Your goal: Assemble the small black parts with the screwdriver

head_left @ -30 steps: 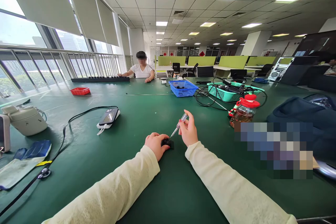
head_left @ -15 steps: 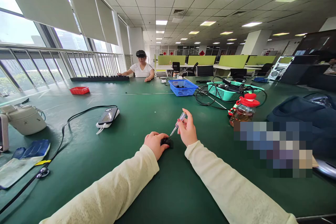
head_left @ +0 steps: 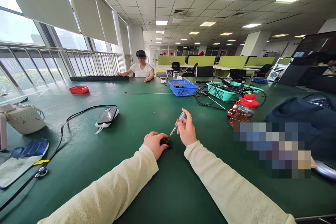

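My left hand (head_left: 155, 144) is closed around a small black part (head_left: 167, 142), pressing it against the green tabletop (head_left: 126, 189). Its thumb and fingers hide much of the part, so its kind is unclear. A screwdriver (head_left: 178, 123) with a clear handle is gripped in my right hand (head_left: 188, 130), the index finger resting on the handle's top end. The shaft slants down to the left, and its tip meets the upper side of the black part.
A phone on a white block (head_left: 107, 117), a glove (head_left: 26, 161) and a pale bottle (head_left: 25, 119) lie left. Beyond are a red tray (head_left: 79, 90), a blue basket (head_left: 182, 88) and a green basket (head_left: 227, 94) with cables. A red-lidded jar (head_left: 243, 112) stands right. A person (head_left: 141, 68) sits opposite.
Both hands, the screwdriver and the black part keep nearly the same position. The whole view has shifted only very slightly.
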The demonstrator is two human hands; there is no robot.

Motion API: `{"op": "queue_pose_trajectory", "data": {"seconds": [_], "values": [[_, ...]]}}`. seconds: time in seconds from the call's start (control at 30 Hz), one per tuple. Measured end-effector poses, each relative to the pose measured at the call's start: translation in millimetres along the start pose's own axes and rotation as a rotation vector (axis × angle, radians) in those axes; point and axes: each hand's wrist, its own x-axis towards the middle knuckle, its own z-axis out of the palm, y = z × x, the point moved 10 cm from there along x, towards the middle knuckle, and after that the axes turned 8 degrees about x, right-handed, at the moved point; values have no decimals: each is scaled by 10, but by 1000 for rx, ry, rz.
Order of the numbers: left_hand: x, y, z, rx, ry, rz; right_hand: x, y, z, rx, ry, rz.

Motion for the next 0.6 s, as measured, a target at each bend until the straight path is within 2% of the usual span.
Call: {"op": "queue_pose_trajectory", "data": {"seconds": [0.6], "values": [[-5,-1,-11,2,9,-10,9,-5,0,-8,-9,4]]}}
